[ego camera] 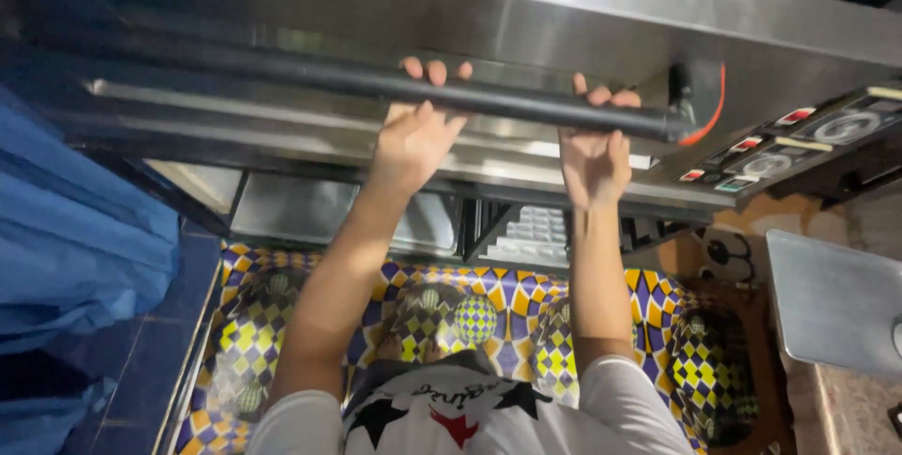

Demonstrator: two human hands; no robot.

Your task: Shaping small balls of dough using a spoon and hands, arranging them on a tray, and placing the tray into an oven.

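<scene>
Gripping one black handle bar (376,82) (steel door (564,14)): two hands, left hand (413,140), right hand (594,159).

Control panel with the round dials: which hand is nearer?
Right. The right hand grips the black bar handle near its end, just beside the control panel; the left hand grips farther along, away from it.

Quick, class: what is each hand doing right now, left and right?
Left hand: closed on the black bar of the steel door.
Right hand: closed on the same bar, near its right end.
</scene>
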